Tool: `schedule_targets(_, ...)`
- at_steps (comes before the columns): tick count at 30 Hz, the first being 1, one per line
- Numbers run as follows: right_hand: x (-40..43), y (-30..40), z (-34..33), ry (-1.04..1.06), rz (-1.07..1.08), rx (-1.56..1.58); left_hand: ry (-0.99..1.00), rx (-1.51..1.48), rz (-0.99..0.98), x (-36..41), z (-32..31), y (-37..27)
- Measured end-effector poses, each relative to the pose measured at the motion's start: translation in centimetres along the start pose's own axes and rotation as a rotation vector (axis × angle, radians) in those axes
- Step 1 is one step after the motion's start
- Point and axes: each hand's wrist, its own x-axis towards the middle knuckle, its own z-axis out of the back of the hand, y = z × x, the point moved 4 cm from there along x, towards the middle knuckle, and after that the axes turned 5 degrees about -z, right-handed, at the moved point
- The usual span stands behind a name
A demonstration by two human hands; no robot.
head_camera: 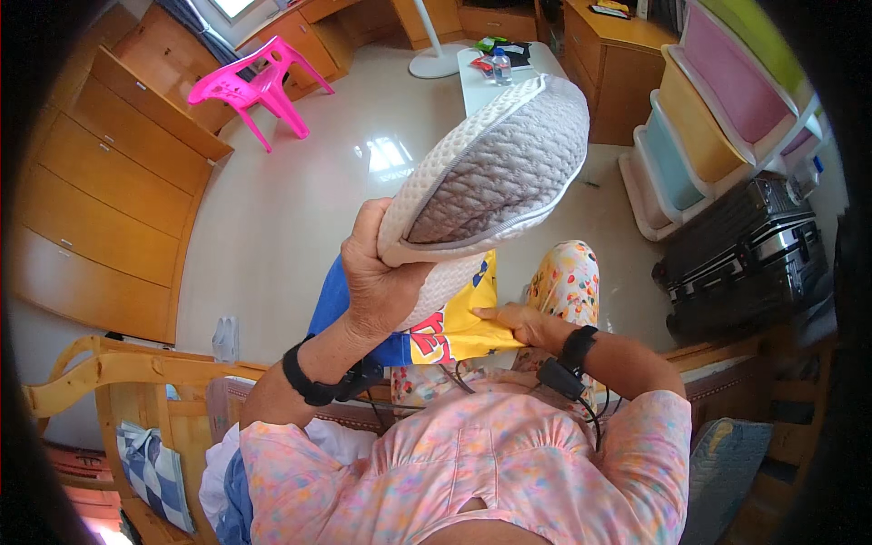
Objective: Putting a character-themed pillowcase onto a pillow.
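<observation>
My left hand (385, 276) grips one end of a white and grey quilted pillow (501, 163) and holds it up in front of me, tilted up to the right. Piping or a zip line runs along the pillow's edge. Below it, over my lap, lies a yellow and blue printed cloth (470, 334), which looks like a pillowcase and bears large red lettering. My right hand (521, 321) pinches the cloth's yellow right side. White textured fabric reaches down from the pillow to the cloth; whether it goes inside, I cannot tell.
A pink plastic chair (262, 88) stands on the tiled floor ahead. Beyond the pillow is a low white table (473, 78) with a water bottle (501, 68). Stacked plastic drawers (708, 129) and a black suitcase (749, 266) stand at right. A wooden armrest (143, 368) is at left.
</observation>
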Motion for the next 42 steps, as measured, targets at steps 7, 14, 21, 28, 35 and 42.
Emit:
schedule_targets(7, -8.3, 7.8, -0.9, -0.110, 0.243, 0.487, 0.064, -0.075, 0.022, 0.2, -0.2, 0.8)
schedule_targets(14, -22.9, 12.8, -1.1, -0.058, 1.076, 0.437, 0.536, 0.288, -0.301, 0.0, -3.9, -1.5)
schedule_targets(21, -28.1, 10.7, -0.4, -0.238, 1.238, 0.322, 0.984, 0.422, -0.388, -3.8, -7.3, -1.0)
schedule_targets(28, -30.8, 7.7, -1.7, -0.357, 1.173, 0.320, 1.297, 0.513, -0.156, -6.0, -8.2, -0.7)
schedule_targets(35, -26.6, 5.5, 4.6, -0.663, 0.969, 0.186, 1.336, 0.390, -0.166, -7.6, -12.0, 0.4)
schedule_targets(42, -24.3, 1.9, 8.3, -0.654, 0.864, 0.211, 1.680, 0.350, -0.265, -5.5, -13.8, -0.9)
